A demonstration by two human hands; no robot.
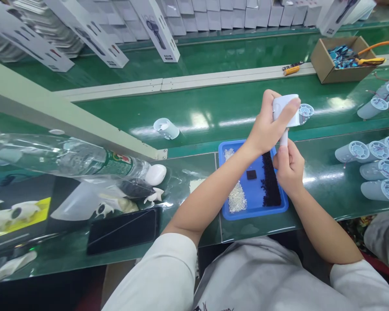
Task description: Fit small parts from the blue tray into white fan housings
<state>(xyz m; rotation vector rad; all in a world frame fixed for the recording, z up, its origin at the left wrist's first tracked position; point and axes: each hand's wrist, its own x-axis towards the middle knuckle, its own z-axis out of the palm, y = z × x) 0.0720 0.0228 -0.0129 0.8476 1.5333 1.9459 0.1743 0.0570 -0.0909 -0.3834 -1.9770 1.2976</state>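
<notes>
My left hand [269, 121] is wrapped round a white plastic housing [284, 106], thumb over its top, above the far edge of a blue tray [255, 212]. Below it, my right hand [289, 167] is closed on the narrow white stem that comes down from the same housing. In the tray lie small clear-white pieces [237, 198] on the left, a strip of small black pieces [271, 181] on the right and a dark square [251, 174] between them. Just past the housing sits a pale blue cylinder [306, 110], partly hidden by it.
Several pale cylinders [381, 190] stand at the right; one cylinder [166, 128] lies beyond the tray. A cardboard box [339, 75] holds blue bits and orange-handled pliers [371, 61]. At left are a metal post [84, 125], a plastic bottle [116, 163] and a dark phone [123, 231].
</notes>
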